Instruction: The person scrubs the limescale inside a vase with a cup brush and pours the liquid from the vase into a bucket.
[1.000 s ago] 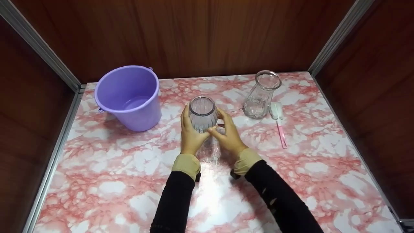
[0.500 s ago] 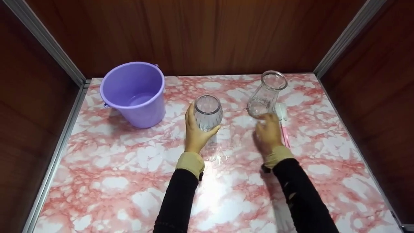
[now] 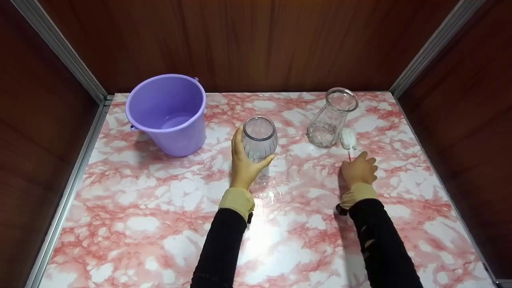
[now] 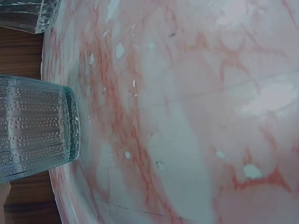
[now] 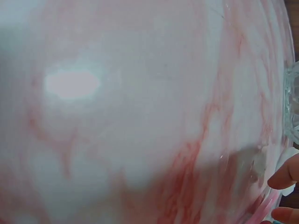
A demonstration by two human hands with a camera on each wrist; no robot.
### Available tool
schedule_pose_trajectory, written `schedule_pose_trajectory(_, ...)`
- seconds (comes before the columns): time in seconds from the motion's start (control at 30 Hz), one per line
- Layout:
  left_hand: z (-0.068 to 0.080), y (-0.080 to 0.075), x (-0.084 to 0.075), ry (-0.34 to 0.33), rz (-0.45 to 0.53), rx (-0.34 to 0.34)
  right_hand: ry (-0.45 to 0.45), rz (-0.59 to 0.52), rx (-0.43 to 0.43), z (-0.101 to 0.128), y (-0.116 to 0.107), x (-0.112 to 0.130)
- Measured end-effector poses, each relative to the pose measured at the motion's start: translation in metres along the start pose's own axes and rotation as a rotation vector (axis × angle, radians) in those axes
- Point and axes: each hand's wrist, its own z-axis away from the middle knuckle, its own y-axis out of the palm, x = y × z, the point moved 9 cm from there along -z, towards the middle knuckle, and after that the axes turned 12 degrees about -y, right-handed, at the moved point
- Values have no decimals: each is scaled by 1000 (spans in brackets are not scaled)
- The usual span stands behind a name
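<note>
My left hand (image 3: 245, 164) grips a ribbed, rounded glass jar (image 3: 260, 140) from its left, the thumb across the near side. In the left wrist view, rows of raised dots show on the jar (image 4: 35, 126). My right hand (image 3: 360, 168) is over the handle of a sponge brush (image 3: 349, 139), whose white head sticks out beyond the fingers. The right wrist view has thumb and finger apart beside the brush's pink handle (image 5: 264, 210). Just left of the brush head stands a flared glass vase (image 3: 330, 120).
A purple bucket (image 3: 172, 120) stands at the back left. Wet drops (image 3: 272, 194) lie on the marbled table (image 3: 160, 224) in front of the jar. Dark wooden panels (image 3: 256, 44) enclose the back and both sides.
My right hand has let go of the jar and moved right, past the vase, to the sponge brush. The left hand keeps holding the jar. The head view has shifted slightly.
</note>
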Motion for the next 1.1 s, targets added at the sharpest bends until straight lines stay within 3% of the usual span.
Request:
schedule_pose_trajectory(0.4,2,0,2,2,2,-4,23,-23,34,0,2,-7)
schedule_pose_trajectory(0.6,2,0,1,17,3,-8,-39,-39,1,-4,-1,-7)
schedule_pose_trajectory(0.9,3,3,1,1,18,17,-60,-210,-188,4,-15,-9)
schedule_pose_trajectory(1.1,2,1,1,17,29,-6,-114,-320,-346,8,-21,-7)
